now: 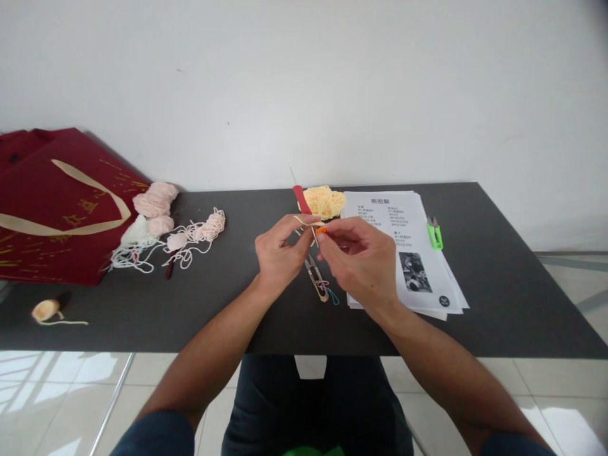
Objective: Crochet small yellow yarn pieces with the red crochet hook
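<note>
Watching remotely, I see the hook (303, 200) leaning away and leftward — nearer the left hand (281, 252), which pinches yarn (299, 220). The right hand (365, 261) pinches an orange bit (322, 230).

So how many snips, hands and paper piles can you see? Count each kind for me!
Snips: 2 (green snips, silver snips)
Hands: 2 (left hand, right hand)
Paper piles: 1 (printed paper pile)
Total: 5
</note>
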A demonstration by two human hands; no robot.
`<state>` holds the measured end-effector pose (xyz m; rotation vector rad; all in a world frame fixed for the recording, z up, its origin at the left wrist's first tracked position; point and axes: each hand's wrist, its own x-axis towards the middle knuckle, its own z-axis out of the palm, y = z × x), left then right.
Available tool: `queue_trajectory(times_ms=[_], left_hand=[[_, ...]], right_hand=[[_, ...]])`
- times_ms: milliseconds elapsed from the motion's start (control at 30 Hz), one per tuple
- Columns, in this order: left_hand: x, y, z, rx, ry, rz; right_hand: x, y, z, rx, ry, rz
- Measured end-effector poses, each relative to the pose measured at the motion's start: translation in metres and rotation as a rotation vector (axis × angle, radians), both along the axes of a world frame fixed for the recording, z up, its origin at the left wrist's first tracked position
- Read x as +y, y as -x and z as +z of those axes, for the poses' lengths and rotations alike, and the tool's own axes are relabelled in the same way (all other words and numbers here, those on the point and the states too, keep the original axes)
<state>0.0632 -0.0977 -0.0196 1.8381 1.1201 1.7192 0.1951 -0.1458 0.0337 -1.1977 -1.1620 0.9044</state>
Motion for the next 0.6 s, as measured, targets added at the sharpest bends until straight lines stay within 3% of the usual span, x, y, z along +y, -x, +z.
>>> queue_trajectory(times_ms=[200,600], left_hand=[[-0.001,0.0,0.0,0.037,-0.015,0.063],[-0.002,0.001,0.001,0.055,-0.011,-0.053]], right_hand=[[-0.001,0.004,0.007,0.137,0.146,0.036],[0.007,-0.006,0.002,0.179,0.186,0.068]])
